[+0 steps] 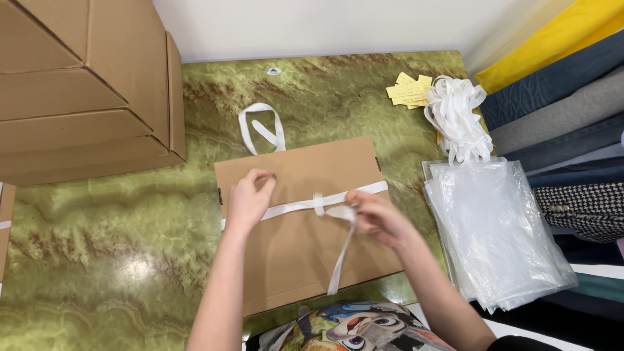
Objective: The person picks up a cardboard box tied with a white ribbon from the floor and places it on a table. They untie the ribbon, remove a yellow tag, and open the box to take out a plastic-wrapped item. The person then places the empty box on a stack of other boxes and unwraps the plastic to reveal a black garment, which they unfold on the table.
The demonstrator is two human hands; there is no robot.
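Here, both the left hand [249, 198] and right hand [376, 216] pinched closed on the white ribbon [296, 207] across the flat cardboard box [292, 253].

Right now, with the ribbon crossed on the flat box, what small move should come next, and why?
Probably pull the loose end taut. The white ribbon lies across the flat cardboard box with a crossing near the middle, and its free tail hangs slack from the right hand. The left hand rests on the box by the ribbon, so it looks placed to steady it.
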